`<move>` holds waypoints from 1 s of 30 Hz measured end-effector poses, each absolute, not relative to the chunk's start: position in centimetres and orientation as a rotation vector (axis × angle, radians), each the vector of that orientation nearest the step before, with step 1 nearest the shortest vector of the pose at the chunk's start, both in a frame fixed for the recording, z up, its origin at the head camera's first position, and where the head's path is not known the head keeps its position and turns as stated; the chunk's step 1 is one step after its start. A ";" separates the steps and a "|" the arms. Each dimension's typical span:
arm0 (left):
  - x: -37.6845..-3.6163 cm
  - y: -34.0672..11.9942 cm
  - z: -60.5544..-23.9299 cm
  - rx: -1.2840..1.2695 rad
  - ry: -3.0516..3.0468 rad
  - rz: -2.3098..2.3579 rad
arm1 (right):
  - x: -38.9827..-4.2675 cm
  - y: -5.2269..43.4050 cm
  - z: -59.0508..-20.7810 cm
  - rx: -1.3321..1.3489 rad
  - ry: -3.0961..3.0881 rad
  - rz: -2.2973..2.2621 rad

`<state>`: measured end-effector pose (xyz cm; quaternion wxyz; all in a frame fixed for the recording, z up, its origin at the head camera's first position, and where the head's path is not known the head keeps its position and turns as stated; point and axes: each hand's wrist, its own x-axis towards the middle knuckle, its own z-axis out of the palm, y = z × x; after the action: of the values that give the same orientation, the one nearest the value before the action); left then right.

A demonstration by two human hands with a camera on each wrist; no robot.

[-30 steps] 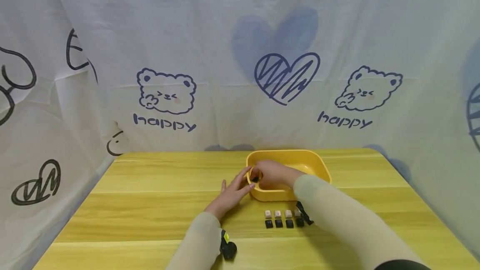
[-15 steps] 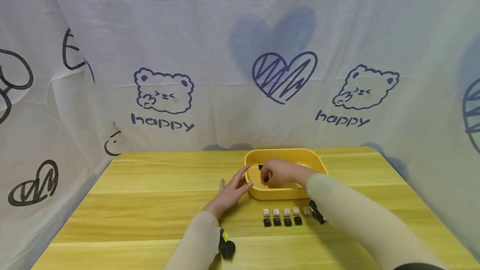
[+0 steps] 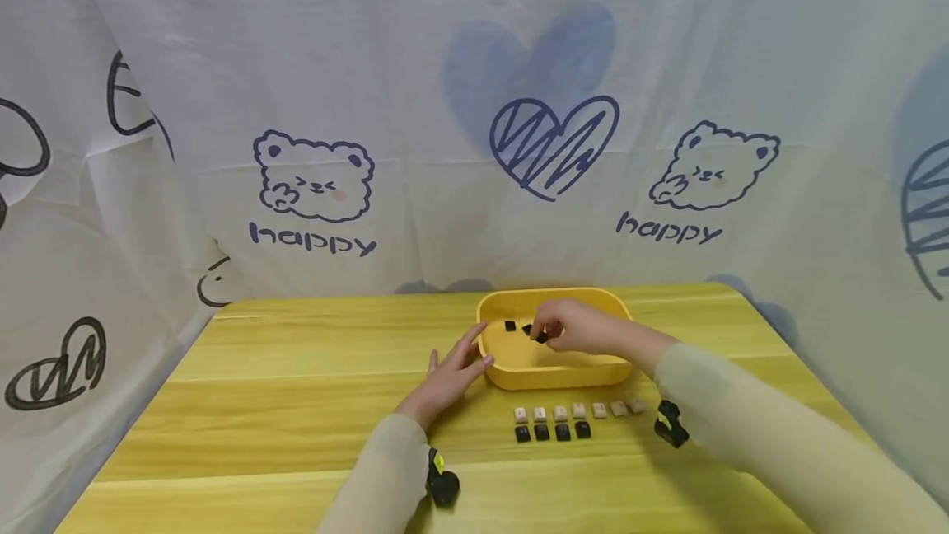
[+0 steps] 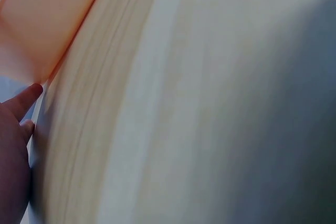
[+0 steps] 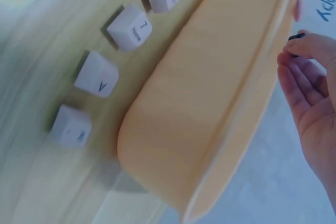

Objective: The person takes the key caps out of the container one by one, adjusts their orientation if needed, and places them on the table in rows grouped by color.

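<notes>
My right hand [image 3: 577,326] is over the yellow tray [image 3: 556,377], pinching a black keycap [image 3: 541,337] between thumb and fingertips. In the right wrist view, that hand [image 5: 314,80] shows beyond the tray's long wall, the dark edge of the keycap [image 5: 297,37] at its fingertips. Two other black keycaps lie on the tray floor; one keycap [image 3: 510,325] sits toward the left and the other is right beside my fingers. My left hand [image 3: 448,381] rests at the tray's left end, fingers spread and touching its side. In the left wrist view, fingertips [image 4: 35,91] meet the tray's lower corner.
In front of the tray stands a row of several white keycaps [image 3: 579,411], some with printed legends. Below it runs a shorter row of several black keycaps [image 3: 563,433], at the left part. The wooden table [image 3: 296,410] ends at a printed cloth [image 3: 415,147] behind.
My right hand has moved right and up inside the tray, uncovering black keycaps on its floor. Its forearm no longer covers the right end of the white row. The left hand stays at the tray.
</notes>
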<state>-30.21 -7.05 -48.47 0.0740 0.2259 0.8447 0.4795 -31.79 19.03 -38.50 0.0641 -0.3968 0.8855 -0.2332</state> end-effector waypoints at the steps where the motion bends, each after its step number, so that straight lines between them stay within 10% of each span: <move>1: -30.2 -7.1 -48.4 0.681 2.534 1.442 | -31.6 19.4 -38.3 -1.202 2.678 -0.728; 30: -30.2 -6.9 -48.6 0.666 2.510 1.449 | -23.9 26.5 -39.7 -1.028 2.660 -0.908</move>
<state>-30.16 -6.88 -48.56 0.0835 0.2233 0.8411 0.4856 -23.90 26.45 -39.75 0.0741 -0.3426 0.8863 -0.3025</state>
